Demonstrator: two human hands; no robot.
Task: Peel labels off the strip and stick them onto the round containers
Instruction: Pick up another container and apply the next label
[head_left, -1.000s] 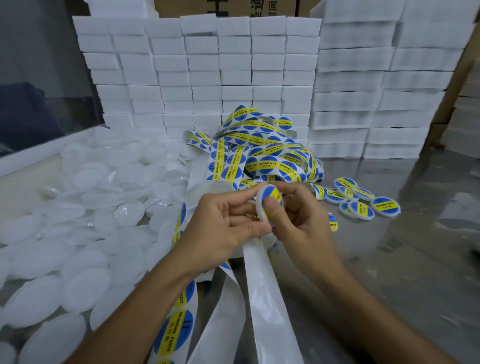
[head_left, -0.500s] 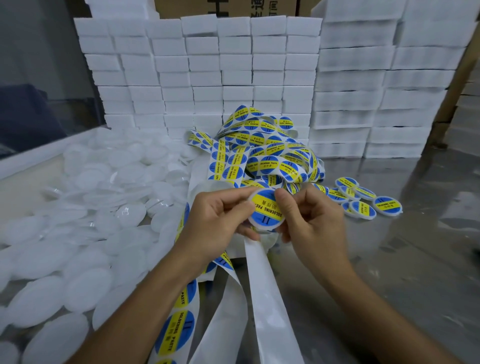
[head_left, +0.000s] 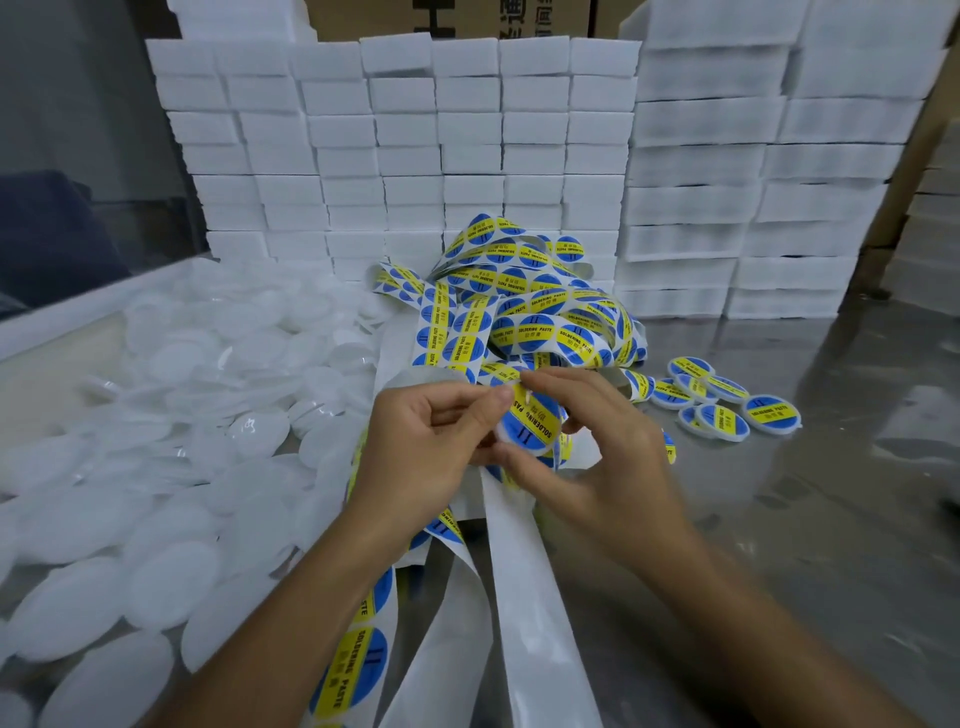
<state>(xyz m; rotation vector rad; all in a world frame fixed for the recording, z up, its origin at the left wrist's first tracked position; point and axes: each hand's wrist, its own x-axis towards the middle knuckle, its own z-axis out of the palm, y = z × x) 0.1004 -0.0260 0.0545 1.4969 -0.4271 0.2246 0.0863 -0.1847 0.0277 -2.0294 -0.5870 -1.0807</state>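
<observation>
Label going down on a round container

We hold a small round container (head_left: 527, 428) between both hands above the tabletop (head_left: 810, 519), in front of the tangled label strip (head_left: 524, 306). A second ago its edge faced us; now the blue-and-yellow "Soldering Paste" label (head_left: 535, 421) faces up, so we judge it nearly stuck. Our left hand (head_left: 431, 447) pinches the container's left rim, and our right hand (head_left: 597, 462) pinches it from the top and underneath, one fingertip on the label. Whether the label's edges lie flat is hidden by fingers. Labelled containers (head_left: 722, 400) sit right; unlabelled ones (head_left: 171, 415), blurred, left.
</observation>
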